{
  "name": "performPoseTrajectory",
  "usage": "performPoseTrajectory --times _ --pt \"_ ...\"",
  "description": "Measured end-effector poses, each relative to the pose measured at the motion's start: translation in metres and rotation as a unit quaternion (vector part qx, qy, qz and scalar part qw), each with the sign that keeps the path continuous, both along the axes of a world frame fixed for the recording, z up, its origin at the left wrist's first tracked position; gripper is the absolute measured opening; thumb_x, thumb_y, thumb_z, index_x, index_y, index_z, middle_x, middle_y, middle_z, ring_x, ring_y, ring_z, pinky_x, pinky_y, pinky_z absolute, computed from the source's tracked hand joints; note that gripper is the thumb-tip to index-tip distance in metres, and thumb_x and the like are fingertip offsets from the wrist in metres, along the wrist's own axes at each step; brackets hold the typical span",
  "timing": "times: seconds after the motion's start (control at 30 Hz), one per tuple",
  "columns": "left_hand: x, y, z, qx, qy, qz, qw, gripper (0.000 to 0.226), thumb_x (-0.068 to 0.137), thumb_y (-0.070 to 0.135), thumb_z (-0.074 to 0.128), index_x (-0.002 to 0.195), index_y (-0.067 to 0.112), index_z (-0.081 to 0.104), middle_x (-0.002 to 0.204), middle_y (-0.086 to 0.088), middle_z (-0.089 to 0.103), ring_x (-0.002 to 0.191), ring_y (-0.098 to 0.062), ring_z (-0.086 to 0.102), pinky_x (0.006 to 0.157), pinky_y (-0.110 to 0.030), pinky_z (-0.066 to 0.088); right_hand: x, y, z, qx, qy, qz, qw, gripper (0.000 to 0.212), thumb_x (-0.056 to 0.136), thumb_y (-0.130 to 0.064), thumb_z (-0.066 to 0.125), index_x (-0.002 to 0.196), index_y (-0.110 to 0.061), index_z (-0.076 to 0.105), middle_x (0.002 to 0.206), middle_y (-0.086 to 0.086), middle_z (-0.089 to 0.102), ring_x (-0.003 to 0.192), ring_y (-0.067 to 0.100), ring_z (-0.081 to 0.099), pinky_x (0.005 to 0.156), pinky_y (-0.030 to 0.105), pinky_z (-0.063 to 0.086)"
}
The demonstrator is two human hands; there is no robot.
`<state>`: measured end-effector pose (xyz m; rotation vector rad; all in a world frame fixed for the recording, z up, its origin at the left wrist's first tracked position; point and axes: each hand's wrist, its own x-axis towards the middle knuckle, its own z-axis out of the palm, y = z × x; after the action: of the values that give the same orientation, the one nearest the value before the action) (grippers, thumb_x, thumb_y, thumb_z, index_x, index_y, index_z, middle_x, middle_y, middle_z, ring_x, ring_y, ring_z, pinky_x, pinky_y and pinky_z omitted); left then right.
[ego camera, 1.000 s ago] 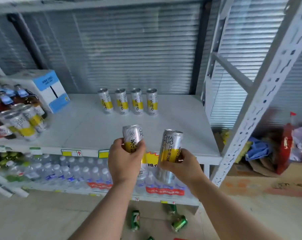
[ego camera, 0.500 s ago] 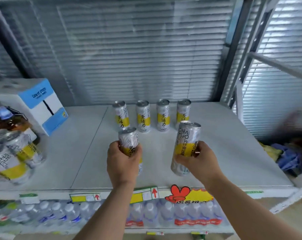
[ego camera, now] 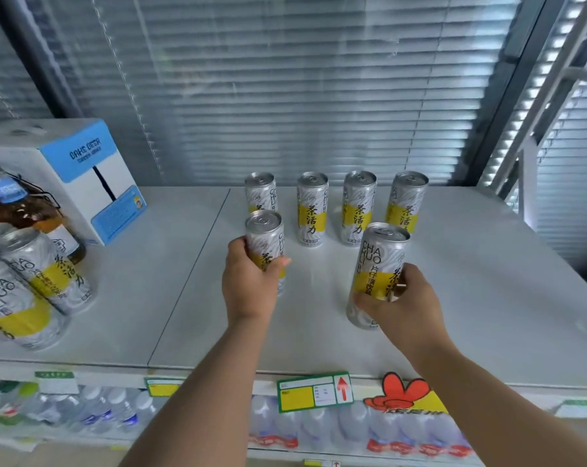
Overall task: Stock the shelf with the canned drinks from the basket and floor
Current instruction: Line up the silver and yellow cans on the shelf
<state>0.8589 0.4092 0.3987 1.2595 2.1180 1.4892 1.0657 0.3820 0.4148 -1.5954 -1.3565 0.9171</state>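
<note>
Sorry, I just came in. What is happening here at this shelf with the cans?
A person is stocking the white metal shelf. The left hand grips one tall silver-and-yellow drink can, and the right hand grips a second silver-and-yellow can. Both are upright, just in front of the row of four matching cans at the back. Whether they already rest on the shelf, I cannot tell. A blue-and-white carton stands at the left.

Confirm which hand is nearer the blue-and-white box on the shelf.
Left. The left hand, gripping the left can, is right of the blue-and-white box, toward the front of the shelf. The right hand, gripping the right can, is farther right, beyond the left hand.
</note>
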Motion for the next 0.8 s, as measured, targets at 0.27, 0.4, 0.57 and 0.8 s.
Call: performPoseTrajectory --times 0.27,0.4,0.57,0.8 --pt "-0.004 0.044 0.002 0.006 -0.005 0.008 1.000 0.056 0.073 0.024 0.078 0.118 0.007 0.050 0.112 -0.010 0.063 0.098 -0.031 0.060 0.075 -0.028 0.040 -0.017 0.026 -0.008 0.020 0.001 0.001 1.000 0.046 0.069 -0.021 0.083 0.106 -0.025 0.056 0.084 -0.018 0.061 0.073 -0.002 0.057 0.061 0.024 0.046" --pt "-0.010 0.057 0.001 0.010 -0.001 0.017 1.000 0.056 0.074 0.025 0.077 0.120 0.007 0.050 0.114 -0.010 0.062 0.100 -0.031 0.060 0.078 -0.030 0.041 -0.024 0.041 -0.009 0.031 -0.004 0.005 1.000 0.045 0.069 -0.020 0.083 0.104 -0.025 0.054 0.081 -0.018 0.059 0.072 -0.003 0.056 0.060 0.022 0.045" --pt "-0.014 0.061 -0.003 0.019 0.000 0.019 1.000 0.057 0.075 0.025 0.076 0.122 0.008 0.049 0.116 -0.010 0.062 0.103 -0.030 0.059 0.081 -0.031 0.043 -0.030 0.052 -0.008 0.045 0.003 -0.004 0.999 0.048 0.070 -0.020 0.083 0.105 -0.027 0.051 0.084 -0.019 0.059 0.075 -0.003 0.056 0.062 0.022 0.043" --pt "-0.018 0.062 -0.004 0.017 0.013 0.001 1.000 0.057 0.077 0.025 0.075 0.124 0.007 0.048 0.117 -0.010 0.061 0.104 -0.029 0.059 0.081 -0.029 0.042 -0.042 0.056 -0.008 0.048 -0.002 0.000 0.999 0.048 0.069 -0.020 0.083 0.105 -0.024 0.052 0.084 -0.018 0.059 0.077 0.000 0.057 0.070 0.027 0.048"
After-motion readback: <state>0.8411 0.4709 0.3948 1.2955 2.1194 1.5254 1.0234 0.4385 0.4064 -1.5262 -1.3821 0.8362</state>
